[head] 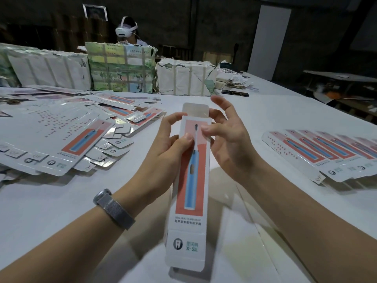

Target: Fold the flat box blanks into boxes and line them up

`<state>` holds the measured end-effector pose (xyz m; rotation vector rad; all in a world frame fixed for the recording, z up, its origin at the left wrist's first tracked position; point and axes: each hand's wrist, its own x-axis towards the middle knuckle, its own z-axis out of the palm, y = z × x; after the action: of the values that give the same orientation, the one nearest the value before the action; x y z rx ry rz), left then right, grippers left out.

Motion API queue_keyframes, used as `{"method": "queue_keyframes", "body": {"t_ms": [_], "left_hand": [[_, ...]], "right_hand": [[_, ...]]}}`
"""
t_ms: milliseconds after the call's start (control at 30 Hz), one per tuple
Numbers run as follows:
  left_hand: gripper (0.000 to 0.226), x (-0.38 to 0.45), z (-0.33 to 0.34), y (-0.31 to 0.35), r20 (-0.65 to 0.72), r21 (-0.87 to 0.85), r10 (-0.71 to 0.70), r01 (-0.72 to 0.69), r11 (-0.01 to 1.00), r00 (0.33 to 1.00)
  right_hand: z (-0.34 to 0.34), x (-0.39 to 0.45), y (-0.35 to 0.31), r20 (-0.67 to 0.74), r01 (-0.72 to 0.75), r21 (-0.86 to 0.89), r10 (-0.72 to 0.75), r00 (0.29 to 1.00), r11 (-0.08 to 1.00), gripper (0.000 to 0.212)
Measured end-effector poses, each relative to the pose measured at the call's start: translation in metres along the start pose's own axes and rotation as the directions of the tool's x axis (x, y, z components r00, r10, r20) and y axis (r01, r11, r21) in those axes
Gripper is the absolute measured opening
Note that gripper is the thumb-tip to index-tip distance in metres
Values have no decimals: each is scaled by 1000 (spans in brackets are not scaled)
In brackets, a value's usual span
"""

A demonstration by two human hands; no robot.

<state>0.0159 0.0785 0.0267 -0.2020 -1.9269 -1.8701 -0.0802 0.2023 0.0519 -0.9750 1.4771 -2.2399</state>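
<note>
Two bare hands hold one long white cardboard box [190, 180], printed with a blue toothbrush on a red panel, above the white table [61, 211]. The left hand [167, 152] grips its upper part, thumb pressed on the printed face and fingers curled behind the left edge. The right hand [226, 139] pinches the right edge near the top with its thumb on the front, while its other fingers spread loosely; what they touch behind the box is probably hidden. The top flap stands open. A silver mesh watch [113, 208] sits on the left wrist. Flat box blanks [61, 139] lie heaped at left; a row of folded boxes [326, 154] lies at right.
</note>
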Motion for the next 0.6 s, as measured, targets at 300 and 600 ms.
{"method": "queue_keyframes", "body": {"t_ms": [300,600], "left_hand": [[40,-1,0,-7,-6,-25,-53,53,998,999],[42,-2,2,-9,39,99,-16,12,995,999]], "right_hand": [[0,1,0,-6,-34,-85,34,999,996,24],[-7,3,-12,-4,-142,-218,145,989,966,2]]}}
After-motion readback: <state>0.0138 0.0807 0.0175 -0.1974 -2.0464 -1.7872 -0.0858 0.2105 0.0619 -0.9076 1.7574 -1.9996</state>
